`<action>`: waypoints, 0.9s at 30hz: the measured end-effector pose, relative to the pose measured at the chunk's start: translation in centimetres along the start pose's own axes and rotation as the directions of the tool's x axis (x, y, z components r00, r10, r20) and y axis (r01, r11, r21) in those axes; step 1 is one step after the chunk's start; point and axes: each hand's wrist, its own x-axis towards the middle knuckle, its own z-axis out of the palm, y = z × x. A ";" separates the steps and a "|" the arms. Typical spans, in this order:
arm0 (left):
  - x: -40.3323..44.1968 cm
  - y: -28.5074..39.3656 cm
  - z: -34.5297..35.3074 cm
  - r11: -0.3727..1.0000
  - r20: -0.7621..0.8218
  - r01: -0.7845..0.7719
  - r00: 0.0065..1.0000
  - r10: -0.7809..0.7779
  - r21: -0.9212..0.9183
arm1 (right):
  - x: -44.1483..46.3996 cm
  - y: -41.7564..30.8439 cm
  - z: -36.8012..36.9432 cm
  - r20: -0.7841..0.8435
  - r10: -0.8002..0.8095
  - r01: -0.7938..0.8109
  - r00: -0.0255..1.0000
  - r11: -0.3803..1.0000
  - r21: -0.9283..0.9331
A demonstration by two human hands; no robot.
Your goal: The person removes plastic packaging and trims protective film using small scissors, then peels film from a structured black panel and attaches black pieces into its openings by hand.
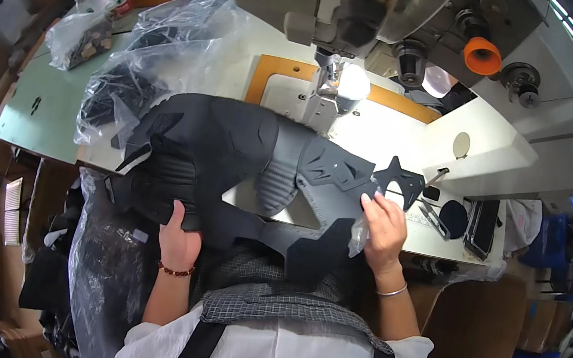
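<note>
Left hand (179, 241): laying the thumb over the near left edge of the black piece (237, 133), tucking the other fingers out of sight below; looking like pinching the edge.
Right hand (385, 230): bending the fingers at the right edge of the black piece, touching clear plastic (358, 238) there; not showing enough thumb to tell pinching from just touching.
Black piece: lying across the near side of the white table (481, 190), reaching past its near edge over the lap.
Feel: looking light and soft, like thick cloth; probably bending and drooping easily, not breaking.
Grey ribbed patch (278, 185): looking a bit stiffer than the cloth around it.
Clear plastic: looking thin, crinkly and maybe slippery.
Good holds: probably taking the left and right ends, thumbs on top, fingers under, leaving the thin strips alone.
Star-shaped piece (404, 177): lying to the right, near the fingers.
Sewing machine (325, 106): standing on the far side.
</note>
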 end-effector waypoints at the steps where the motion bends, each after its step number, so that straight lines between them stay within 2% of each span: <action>1: 0.1 -0.3 0.2 0.993 -0.050 -0.055 0.997 0.060 0.100 | -0.7 0.3 0.3 0.053 0.028 -0.029 0.998 1.000 0.011; 2: -0.2 -0.6 0.3 0.998 -0.055 -0.048 0.997 0.050 0.032 | -1.4 0.5 0.7 0.069 0.081 -0.085 0.994 0.995 0.055; 3: -0.4 -0.7 0.2 0.997 -0.058 -0.067 0.996 0.069 0.043 | -1.7 0.4 0.7 0.092 0.132 -0.141 0.987 0.985 0.100; 4: -0.8 -0.8 0.0 0.995 -0.064 -0.084 0.994 0.088 0.055 | -2.0 0.4 0.3 0.202 0.159 -0.192 0.966 0.969 0.156; 8: -1.4 -0.1 1.1 0.994 -0.101 -0.070 0.992 0.078 0.083 | -0.4 -0.6 -2.9 0.451 0.085 -0.135 0.888 0.988 0.079; 11: -1.4 -0.2 1.2 0.996 -0.129 -0.049 0.990 0.059 0.073 | 0.8 -1.2 -4.3 0.528 0.084 -0.146 0.845 0.986 0.076; 12: -1.5 -0.3 1.1 0.997 -0.140 -0.042 0.989 0.052 0.068 | 1.2 -1.2 -4.6 0.532 0.085 -0.142 0.842 0.988 0.068; 16: -1.4 -1.1 0.0 0.999 -0.122 0.023 0.992 -0.019 0.030 | 3.1 -2.4 -3.5 0.320 0.145 -0.196 0.936 0.972 0.131; 19: -1.7 -1.0 0.5 0.999 -0.155 0.047 0.987 -0.043 0.025 | 4.0 -4.1 0.5 0.252 0.131 -0.207 0.959 0.929 0.306; 21: -1.6 -1.1 0.4 0.999 -0.161 0.049 0.986 -0.044 0.023 | 4.8 -5.3 3.6 0.266 0.112 -0.219 0.957 0.883 0.415; 25: -1.5 -1.3 -0.4 0.995 -0.078 0.096 0.992 -0.097 -0.022 | 5.9 -6.3 6.7 0.255 0.046 -0.090 0.966 0.982 0.164; 27: -1.6 -1.2 -0.5 0.994 -0.034 0.103 0.994 -0.104 -0.033 | 5.8 -6.3 7.3 0.236 0.058 -0.094 0.970 0.985 0.146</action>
